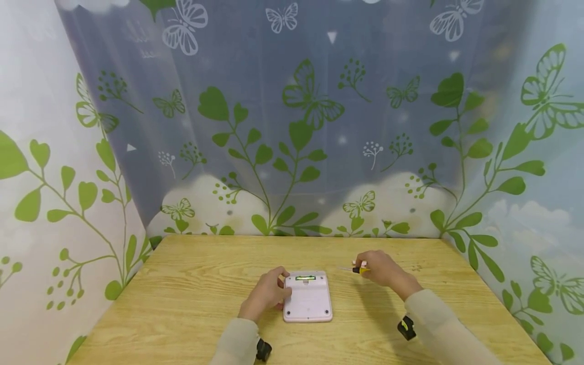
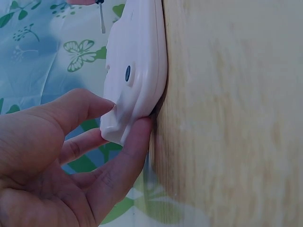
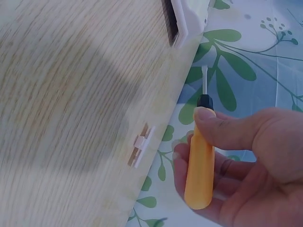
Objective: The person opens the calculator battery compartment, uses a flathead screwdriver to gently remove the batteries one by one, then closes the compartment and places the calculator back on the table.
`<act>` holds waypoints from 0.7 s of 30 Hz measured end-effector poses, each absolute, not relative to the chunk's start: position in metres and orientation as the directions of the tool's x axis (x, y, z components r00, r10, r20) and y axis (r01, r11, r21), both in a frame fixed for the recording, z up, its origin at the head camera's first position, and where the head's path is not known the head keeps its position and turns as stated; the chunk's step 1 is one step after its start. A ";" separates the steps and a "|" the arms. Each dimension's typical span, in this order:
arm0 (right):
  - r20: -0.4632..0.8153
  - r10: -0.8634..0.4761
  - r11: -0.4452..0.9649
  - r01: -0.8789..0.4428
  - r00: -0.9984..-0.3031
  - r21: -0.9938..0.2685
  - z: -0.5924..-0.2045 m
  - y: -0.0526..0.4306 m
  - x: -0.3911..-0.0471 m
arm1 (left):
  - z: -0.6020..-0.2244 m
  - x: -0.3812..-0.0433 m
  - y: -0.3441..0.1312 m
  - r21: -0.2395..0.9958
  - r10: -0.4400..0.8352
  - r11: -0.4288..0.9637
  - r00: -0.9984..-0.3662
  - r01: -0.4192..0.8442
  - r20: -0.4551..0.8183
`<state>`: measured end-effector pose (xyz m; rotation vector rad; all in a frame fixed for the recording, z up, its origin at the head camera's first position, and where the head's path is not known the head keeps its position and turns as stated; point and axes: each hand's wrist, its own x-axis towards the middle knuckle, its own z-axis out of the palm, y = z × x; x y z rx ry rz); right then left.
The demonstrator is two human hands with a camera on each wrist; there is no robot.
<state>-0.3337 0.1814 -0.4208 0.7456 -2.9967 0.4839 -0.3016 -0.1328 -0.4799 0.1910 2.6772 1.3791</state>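
A flat, pale pink device (image 1: 307,303), perhaps a calculator, lies with its underside up on the wooden table. Near its far edge, an uncovered battery compartment (image 1: 305,278) shows something green inside. My left hand (image 1: 268,293) grips the device by its left side, the thumb on top and a finger against the lower edge in the left wrist view. To the right, my right hand (image 1: 382,267) holds a screwdriver (image 3: 201,165) by its yellow handle. Its metal tip points left, apart from the device. A small white cover piece (image 3: 142,146) lies on the table beside the right hand.
The wooden table (image 1: 191,284) ends at a patterned cloth (image 1: 292,152) with leaves and butterflies, which hangs behind it and on both sides. Dark round feet (image 1: 327,312) show at the device's corners. Each wrist carries a small black camera (image 1: 406,328).
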 end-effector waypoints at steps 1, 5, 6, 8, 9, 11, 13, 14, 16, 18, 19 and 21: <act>0.088 -0.464 0.830 -0.468 -0.881 -0.304 -0.421 0.181 -0.334 | -0.480 -0.302 -0.133 0.816 0.170 0.575 -0.984 0.056 -0.052; 0.081 -0.498 0.804 -0.495 -0.863 -0.330 -0.422 0.181 -0.336 | -0.480 -0.302 -0.133 0.811 0.168 0.582 -0.984 0.056 -0.052; 0.081 -0.511 0.797 -0.508 -0.856 -0.327 -0.422 0.181 -0.336 | -0.480 -0.303 -0.133 0.810 0.167 0.583 -0.985 0.056 -0.052; 0.078 -0.524 0.789 -0.518 -0.848 -0.331 -0.422 0.180 -0.337 | -0.480 -0.302 -0.133 0.809 0.166 0.584 -0.985 0.057 -0.051; 0.077 -0.529 0.786 -0.522 -0.845 -0.332 -0.422 0.180 -0.337 | -0.481 -0.302 -0.133 0.810 0.165 0.583 -0.985 0.055 -0.051; 0.077 -0.540 0.781 -0.534 -0.838 -0.323 -0.421 0.180 -0.338 | -0.481 -0.302 -0.133 0.812 0.165 0.581 -0.985 0.054 -0.052; 0.069 -0.541 0.782 -0.531 -0.838 -0.326 -0.420 0.181 -0.338 | -0.481 -0.302 -0.133 0.817 0.169 0.574 -0.984 0.056 -0.051; 0.064 -0.540 0.782 -0.529 -0.839 -0.330 -0.420 0.181 -0.339 | -0.481 -0.302 -0.133 0.818 0.170 0.572 -0.984 0.056 -0.051; 0.056 -0.546 0.782 -0.533 -0.836 -0.324 -0.419 0.181 -0.339 | -0.481 -0.302 -0.133 0.820 0.172 0.569 -0.984 0.058 -0.050; 0.040 -0.549 0.783 -0.530 -0.835 -0.325 -0.418 0.181 -0.339 | -0.481 -0.302 -0.132 0.820 0.171 0.569 -0.984 0.056 -0.051; 0.032 -0.553 0.782 -0.532 -0.833 -0.325 -0.418 0.181 -0.339 | -0.481 -0.301 -0.132 0.819 0.170 0.571 -0.984 0.056 -0.051; 0.018 -0.564 0.779 -0.539 -0.825 -0.320 -0.417 0.182 -0.339 | -0.481 -0.301 -0.132 0.818 0.168 0.572 -0.984 0.054 -0.052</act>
